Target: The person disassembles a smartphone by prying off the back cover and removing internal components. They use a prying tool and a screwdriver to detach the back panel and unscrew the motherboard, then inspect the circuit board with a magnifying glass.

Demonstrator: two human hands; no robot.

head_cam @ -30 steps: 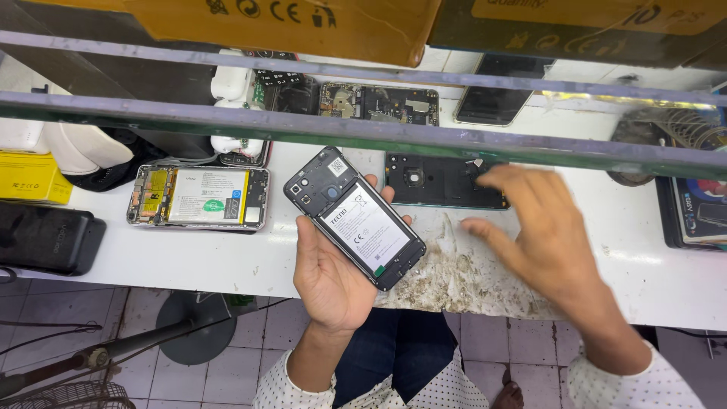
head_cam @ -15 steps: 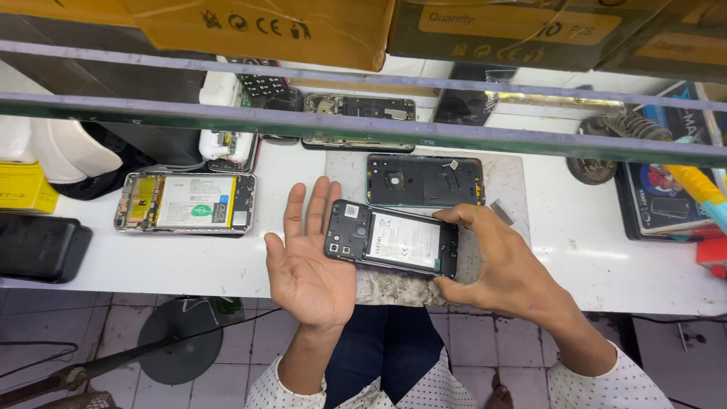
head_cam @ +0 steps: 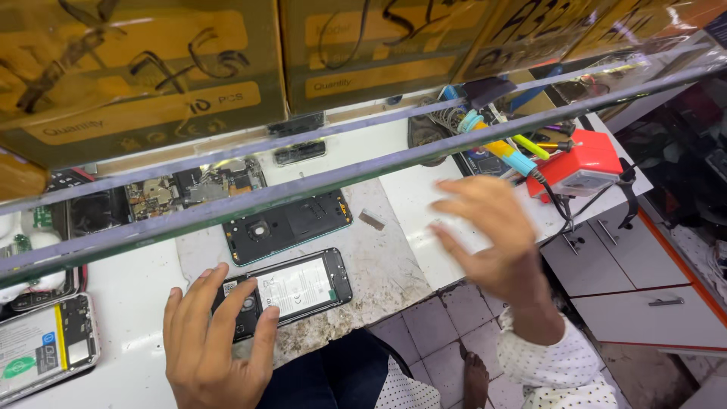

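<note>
An opened black phone (head_cam: 291, 291) with its white battery showing lies flat on the worn grey mat (head_cam: 379, 265) at the bench's front edge. My left hand (head_cam: 216, 344) rests on its left end, fingers spread over it. Behind it lies a black phone back frame (head_cam: 288, 225). My right hand (head_cam: 488, 238) hovers empty, fingers apart and blurred, above the bench's right side, near a red box (head_cam: 583, 163) and a cluster of hand tools (head_cam: 503, 144).
Another opened phone (head_cam: 45, 348) lies at the front left. Circuit boards and phone parts (head_cam: 189, 189) sit behind a glass shelf edge (head_cam: 363, 173). Yellow cardboard boxes (head_cam: 151, 68) stand overhead. White drawers (head_cam: 644, 295) and tiled floor (head_cam: 424, 341) are to the right.
The phone went from being held between both hands to lying on the mat. My right hand let go and moved right toward the tools. The view swung right.
</note>
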